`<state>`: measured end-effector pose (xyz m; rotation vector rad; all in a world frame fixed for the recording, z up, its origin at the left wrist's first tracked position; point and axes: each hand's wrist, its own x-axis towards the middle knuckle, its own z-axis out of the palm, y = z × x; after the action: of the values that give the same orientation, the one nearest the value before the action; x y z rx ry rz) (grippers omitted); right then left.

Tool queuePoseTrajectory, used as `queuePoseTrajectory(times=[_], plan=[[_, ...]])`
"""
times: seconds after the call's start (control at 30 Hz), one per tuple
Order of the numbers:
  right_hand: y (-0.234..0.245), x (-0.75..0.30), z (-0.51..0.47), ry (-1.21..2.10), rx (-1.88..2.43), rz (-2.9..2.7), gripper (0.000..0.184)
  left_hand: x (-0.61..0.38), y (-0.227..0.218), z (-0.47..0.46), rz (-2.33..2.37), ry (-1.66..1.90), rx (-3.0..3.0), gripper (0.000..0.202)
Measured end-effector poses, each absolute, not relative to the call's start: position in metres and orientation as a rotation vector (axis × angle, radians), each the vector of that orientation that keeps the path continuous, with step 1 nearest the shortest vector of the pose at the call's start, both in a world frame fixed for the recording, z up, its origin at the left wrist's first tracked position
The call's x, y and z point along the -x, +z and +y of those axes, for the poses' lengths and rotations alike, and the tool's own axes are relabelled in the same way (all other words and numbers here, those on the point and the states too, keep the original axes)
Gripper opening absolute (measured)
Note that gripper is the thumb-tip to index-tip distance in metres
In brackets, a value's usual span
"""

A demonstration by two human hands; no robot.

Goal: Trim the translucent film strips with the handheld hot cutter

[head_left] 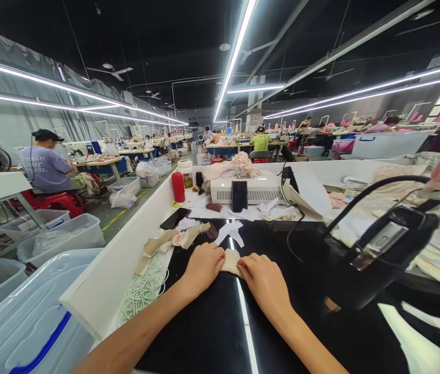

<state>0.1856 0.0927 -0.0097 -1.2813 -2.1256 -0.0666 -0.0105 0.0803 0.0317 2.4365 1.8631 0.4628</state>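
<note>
A small cream fabric piece (230,261) lies on the glossy black worktop (212,332). Both hands pinch it: my left hand (201,267) grips its left edge with fingers curled, my right hand (263,278) grips its right edge. Just beyond it lie white fabric strips (230,231) and beige fabric pieces (173,240). A coil of white cord (144,288) rests left of my left forearm.
A black iron (383,244) with a looping cable stands at right. Behind are a white machine box (253,189), a red cylinder (178,187) and a black phone (175,218). Clear plastic bins (28,311) sit left. Other people work at distant tables.
</note>
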Motion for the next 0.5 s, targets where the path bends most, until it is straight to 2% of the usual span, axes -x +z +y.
queuePoseTrajectory(times=[0.23, 0.37, 0.5], plan=[[-0.008, -0.186, 0.088, -0.188, 1.166, -2.120, 0.022, 0.013, 0.024, 0.081, 1.878, 0.488, -2.485, 0.024], [0.007, -0.198, 0.059, -0.183, 1.025, -2.140, 0.025, 0.016, 0.026, 0.082, 1.845, 0.591, -2.507, 0.008], [0.009, -0.244, 0.021, -0.090, 0.857, -2.188, 0.025, 0.017, 0.033, 0.075, 1.796, 0.732, -2.538, 0.014]])
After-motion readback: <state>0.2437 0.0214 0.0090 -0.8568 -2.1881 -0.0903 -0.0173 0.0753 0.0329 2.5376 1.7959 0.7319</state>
